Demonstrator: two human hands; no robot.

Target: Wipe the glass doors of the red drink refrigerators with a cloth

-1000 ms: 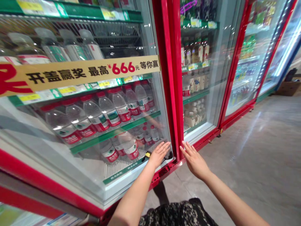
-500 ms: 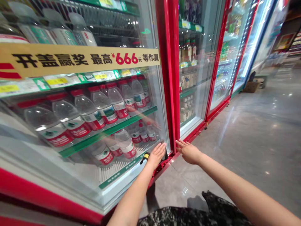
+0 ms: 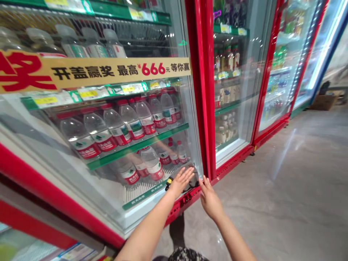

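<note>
My left hand (image 3: 182, 180) lies flat, fingers spread, over a dark grey item (image 3: 193, 177) at the lower right of the glass fridge door. A yellow and black end (image 3: 169, 181) sticks out left of that hand. Close to the item's right side is my right hand (image 3: 210, 197), its fingers stretched out; whether they touch it cannot be made out. Behind the glass, water bottles with red caps (image 3: 130, 119) stand on a green-edged shelf (image 3: 141, 146), and more bottles (image 3: 154, 165) are on the rack below. A yellow banner (image 3: 119, 70) crosses the glass.
The fridge's red frame (image 3: 179, 208) runs along the bottom. More glass-door fridges (image 3: 233, 108) stand in a row to the right, beside the shiny grey floor (image 3: 293, 188). A brown box (image 3: 323, 102) sits at the far right. Patterned dark clothing (image 3: 187, 255) shows at the bottom edge.
My right hand has come down and inward, nearer to the dark item. My left hand stays over it. The view has shifted, so more of the banner and item shows.
</note>
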